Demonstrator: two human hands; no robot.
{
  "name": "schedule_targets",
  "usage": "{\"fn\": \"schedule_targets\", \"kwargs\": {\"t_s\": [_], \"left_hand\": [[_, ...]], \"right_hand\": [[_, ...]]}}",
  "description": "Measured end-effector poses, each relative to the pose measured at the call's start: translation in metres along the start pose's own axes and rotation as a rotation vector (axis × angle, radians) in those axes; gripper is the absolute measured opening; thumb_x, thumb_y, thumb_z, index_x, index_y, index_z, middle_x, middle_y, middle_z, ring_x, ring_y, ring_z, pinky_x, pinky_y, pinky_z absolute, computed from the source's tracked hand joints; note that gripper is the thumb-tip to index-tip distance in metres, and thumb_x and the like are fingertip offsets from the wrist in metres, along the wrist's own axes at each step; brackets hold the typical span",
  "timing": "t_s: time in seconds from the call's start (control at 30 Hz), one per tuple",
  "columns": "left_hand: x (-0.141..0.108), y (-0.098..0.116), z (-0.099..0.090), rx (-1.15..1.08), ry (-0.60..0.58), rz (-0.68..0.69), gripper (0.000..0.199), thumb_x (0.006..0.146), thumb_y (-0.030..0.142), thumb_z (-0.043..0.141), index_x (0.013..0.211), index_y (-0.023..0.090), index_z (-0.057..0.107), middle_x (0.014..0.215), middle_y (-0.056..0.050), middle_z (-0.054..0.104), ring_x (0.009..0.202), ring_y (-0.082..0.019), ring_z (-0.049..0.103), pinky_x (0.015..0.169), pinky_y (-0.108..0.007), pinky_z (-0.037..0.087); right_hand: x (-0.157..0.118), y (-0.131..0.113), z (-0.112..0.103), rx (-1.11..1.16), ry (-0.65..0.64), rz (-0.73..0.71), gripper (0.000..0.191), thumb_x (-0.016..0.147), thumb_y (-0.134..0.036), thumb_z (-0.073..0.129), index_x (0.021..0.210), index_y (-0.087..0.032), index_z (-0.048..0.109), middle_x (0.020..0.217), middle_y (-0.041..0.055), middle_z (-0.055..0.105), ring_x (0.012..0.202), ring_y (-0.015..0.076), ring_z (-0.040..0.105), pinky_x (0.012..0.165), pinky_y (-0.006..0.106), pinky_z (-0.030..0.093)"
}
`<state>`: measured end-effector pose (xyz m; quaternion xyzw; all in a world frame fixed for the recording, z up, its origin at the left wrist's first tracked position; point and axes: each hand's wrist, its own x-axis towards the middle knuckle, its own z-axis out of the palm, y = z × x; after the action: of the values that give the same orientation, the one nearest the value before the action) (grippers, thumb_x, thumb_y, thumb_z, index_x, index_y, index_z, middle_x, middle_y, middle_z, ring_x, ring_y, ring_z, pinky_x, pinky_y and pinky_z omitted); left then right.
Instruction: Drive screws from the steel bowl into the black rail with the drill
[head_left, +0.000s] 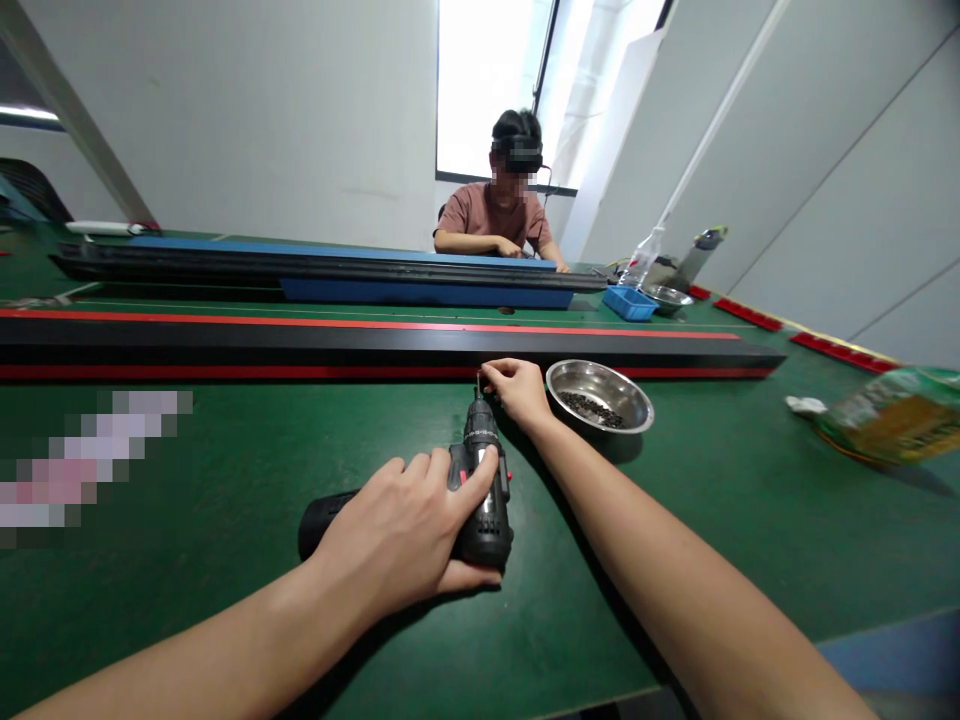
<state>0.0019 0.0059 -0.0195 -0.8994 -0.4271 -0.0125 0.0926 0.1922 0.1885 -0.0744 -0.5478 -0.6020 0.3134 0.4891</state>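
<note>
My left hand (409,515) is wrapped round a black cordless drill (487,505) lying on its side, its bit pointing away from me. At the bit's tip, my right hand (517,388) has thumb and forefinger pinched together; whatever is between them is too small to make out. Just beyond the tip runs a long black bar with red edges (300,345), lying across the table. Right beside my right hand stands a round steel bowl (637,408) with many small dark screws (592,408) in its bottom.
Across the green table (712,520), a person (495,215) with a head-worn camera sits behind another long black bar (337,268) on blue supports. A blue basket (628,303), a clear bottle (643,258) and a second bowl (667,298) stand back right. A green-yellow packet (892,415) lies right.
</note>
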Motion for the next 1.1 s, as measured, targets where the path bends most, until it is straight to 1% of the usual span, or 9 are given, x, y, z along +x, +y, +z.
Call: {"fn": "schedule_targets", "kwargs": {"t_s": [0.13,0.23,0.43,0.67,0.83,1.1], "left_hand": [[-0.002,0.0,0.0,-0.001,-0.003,-0.007,0.103,0.081,0.085,0.048,0.161,0.024,0.028,0.107,-0.014,0.064,0.093,-0.031,0.064,0.079,-0.043,0.051],[-0.002,-0.001,0.001,0.0,-0.003,-0.001,0.103,0.081,0.085,0.048,0.161,0.024,0.027,0.107,-0.014,0.065,0.093,-0.032,0.064,0.08,-0.043,0.052],[-0.001,-0.001,-0.001,-0.007,-0.009,-0.001,0.103,0.081,0.084,0.049,0.161,0.023,0.027,0.108,-0.014,0.065,0.094,-0.032,0.064,0.081,-0.043,0.051],[-0.001,-0.001,-0.001,-0.013,-0.016,-0.004,0.104,0.081,0.084,0.05,0.161,0.024,0.026,0.11,-0.015,0.065,0.096,-0.032,0.064,0.082,-0.044,0.051],[-0.001,-0.001,-0.001,-0.011,-0.02,-0.008,0.102,0.081,0.084,0.048,0.161,0.024,0.027,0.11,-0.015,0.065,0.094,-0.031,0.064,0.082,-0.043,0.051],[-0.003,0.0,-0.003,-0.015,-0.019,-0.005,0.103,0.082,0.084,0.048,0.161,0.022,0.028,0.108,-0.015,0.064,0.092,-0.032,0.065,0.08,-0.046,0.052]], "right_hand": [[0.002,0.003,-0.001,0.008,-0.034,0.027,0.019,0.089,-0.028,0.069,0.092,-0.011,0.079,0.076,0.0087,0.077,0.059,0.0138,0.068,0.051,0.02,0.045],[0.003,0.004,-0.001,0.027,-0.048,0.049,0.018,0.089,-0.026,0.069,0.093,-0.011,0.078,0.077,0.0086,0.076,0.059,0.0129,0.067,0.049,0.019,0.044],[0.003,0.002,-0.002,0.102,-0.091,0.077,0.013,0.09,-0.019,0.068,0.092,-0.01,0.076,0.078,0.0083,0.076,0.059,0.0111,0.067,0.049,0.017,0.046],[0.001,-0.005,-0.004,0.156,-0.124,0.099,0.012,0.091,-0.015,0.064,0.092,-0.01,0.075,0.087,0.0094,0.078,0.058,0.0089,0.066,0.049,0.016,0.046],[0.001,-0.008,-0.004,0.18,-0.15,0.11,0.013,0.093,-0.015,0.064,0.092,-0.009,0.075,0.087,0.0099,0.077,0.057,0.0077,0.064,0.049,0.015,0.046],[0.003,-0.006,-0.003,0.167,-0.144,0.106,0.013,0.092,-0.017,0.065,0.09,-0.011,0.076,0.085,0.009,0.078,0.057,0.0088,0.065,0.049,0.017,0.046]]}}
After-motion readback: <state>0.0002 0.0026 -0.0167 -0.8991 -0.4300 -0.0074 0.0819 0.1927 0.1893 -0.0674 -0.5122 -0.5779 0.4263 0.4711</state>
